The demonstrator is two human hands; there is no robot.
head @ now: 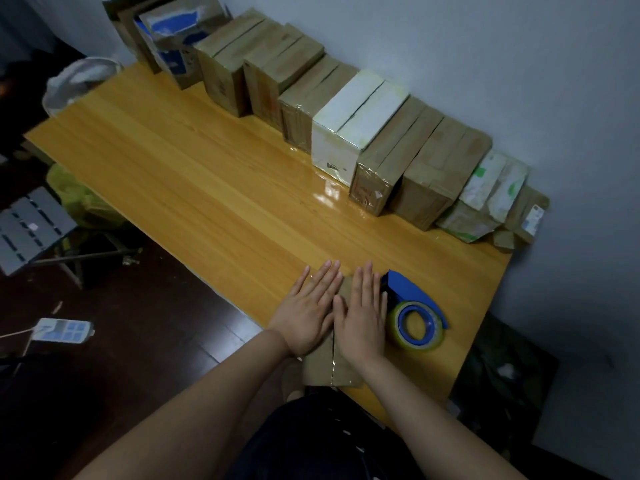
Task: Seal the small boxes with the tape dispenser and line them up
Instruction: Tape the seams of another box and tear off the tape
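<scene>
Left hand (308,317) and right hand (362,320) press flat, fingers straight, grasping nothing, on the small box (329,370) at the counter's (207,188) near edge; its seam runs away between them; the tape dispenser (414,313) lies just beside the right hand.

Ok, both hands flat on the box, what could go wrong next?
The box sits at the near edge of the table; pressure from the left hand and right hand could tip it off.
The tape dispenser lies right beside the right hand, so a sideways stroke might knock it or catch its cutter.

Glossy wooden table (207,188), matt brown cardboard boxes (429,178).
</scene>
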